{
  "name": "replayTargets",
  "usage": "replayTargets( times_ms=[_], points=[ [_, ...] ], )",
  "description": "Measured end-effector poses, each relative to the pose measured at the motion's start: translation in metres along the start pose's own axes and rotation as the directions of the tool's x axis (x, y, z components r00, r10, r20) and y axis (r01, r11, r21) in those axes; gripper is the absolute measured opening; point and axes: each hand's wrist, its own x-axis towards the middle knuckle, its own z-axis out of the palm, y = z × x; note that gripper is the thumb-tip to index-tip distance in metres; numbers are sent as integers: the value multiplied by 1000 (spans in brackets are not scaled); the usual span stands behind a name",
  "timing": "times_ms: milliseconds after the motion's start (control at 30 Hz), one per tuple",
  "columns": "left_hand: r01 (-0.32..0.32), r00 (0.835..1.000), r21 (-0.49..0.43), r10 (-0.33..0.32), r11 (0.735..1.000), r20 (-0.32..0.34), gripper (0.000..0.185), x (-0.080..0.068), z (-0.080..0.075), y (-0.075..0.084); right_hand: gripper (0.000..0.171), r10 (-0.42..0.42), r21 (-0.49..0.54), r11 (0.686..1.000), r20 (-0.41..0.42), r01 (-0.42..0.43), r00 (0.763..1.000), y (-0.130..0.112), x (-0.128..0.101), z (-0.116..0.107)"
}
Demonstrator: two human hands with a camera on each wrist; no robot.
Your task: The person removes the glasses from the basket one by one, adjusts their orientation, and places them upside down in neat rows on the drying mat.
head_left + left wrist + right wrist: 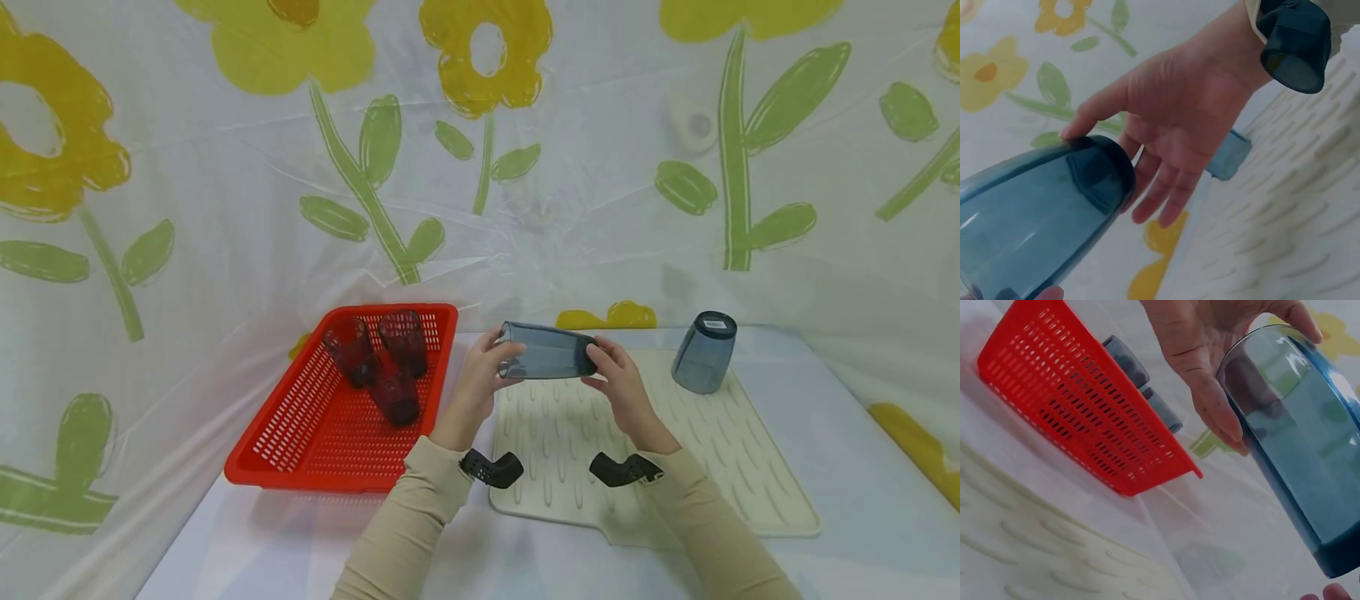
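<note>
Blue glass (551, 352), head view: sideways in mid-air over cream mat (555, 467), between left hand (480, 375) and right hand (622, 379); mouth toward left fingers, dark base toward right fingers.
Left hand: fingers gripping the rim end, thumb on the near side.
Right hand: fingers pinching the base end.
Red basket (333, 454): on the desk (787, 392), left of the left fingers; dark-looking glasses (401, 408) inside, looks like three, tilted, crowded together.
Upturned glass (702, 358): base up on the mat, right of and beyond the right fingers, not touching them.
Base end, left wrist view: right thumb at the base edge, at least two fingers hanging off the glass; left fingertip just visible at the far end.
Base risk: partial hold on smooth glass; could slip or swing down if the left fingers let go first.
Rim end, right wrist view: left fingers around the rim, right fingertips barely in frame by the base; basket wall beyond the left fingers.
Rim risk: squeezing hard on the thin-looking edge might chip it.
Mat risk: right hand drifting too far right could knock the upturned glass over.
</note>
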Motion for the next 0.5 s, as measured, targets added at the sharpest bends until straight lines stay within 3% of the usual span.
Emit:
replayTargets(
  times_ms=[500],
  points=[
    [38,998,-112,-32,993,47,63,2,-1,-28,51,70,248,966,15,-71,997,9,-4,1]
  ],
)
